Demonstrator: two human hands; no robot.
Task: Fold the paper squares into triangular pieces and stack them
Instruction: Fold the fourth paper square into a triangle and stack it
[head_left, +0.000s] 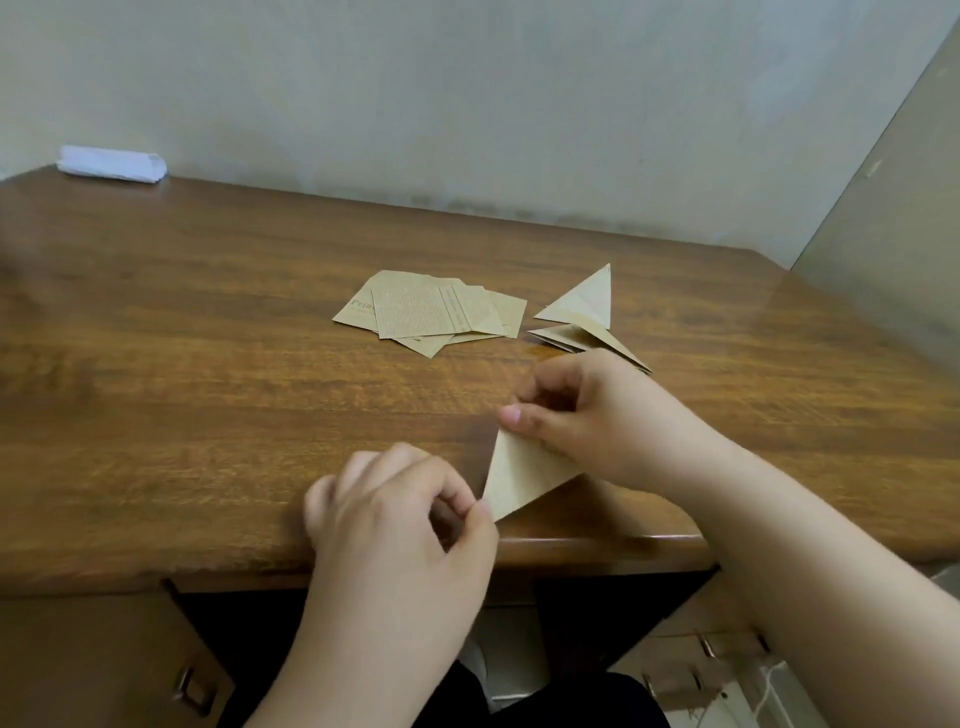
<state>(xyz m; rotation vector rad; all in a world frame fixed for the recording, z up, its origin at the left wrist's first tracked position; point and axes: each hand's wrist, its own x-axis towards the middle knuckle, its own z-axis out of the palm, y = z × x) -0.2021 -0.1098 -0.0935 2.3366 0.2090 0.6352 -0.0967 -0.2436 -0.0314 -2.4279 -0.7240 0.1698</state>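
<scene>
A tan folded paper triangle (524, 473) is held near the front edge of the wooden desk (208, 364). My left hand (405, 525) pinches its lower corner between thumb and forefinger. My right hand (587, 415) pinches its upper corner, fingers curled over the paper. Behind, a loose pile of unfolded printed paper squares (431, 312) lies flat at mid-desk. To the right of that pile rest folded triangles (582, 301), one lying partly over a small stack (582, 338), just beyond my right hand.
A white rolled or folded bundle (111, 163) sits at the desk's far left corner against the wall. A glass or panel (883, 249) borders the desk on the right. Drawers with metal handles (192, 686) hang below the front edge.
</scene>
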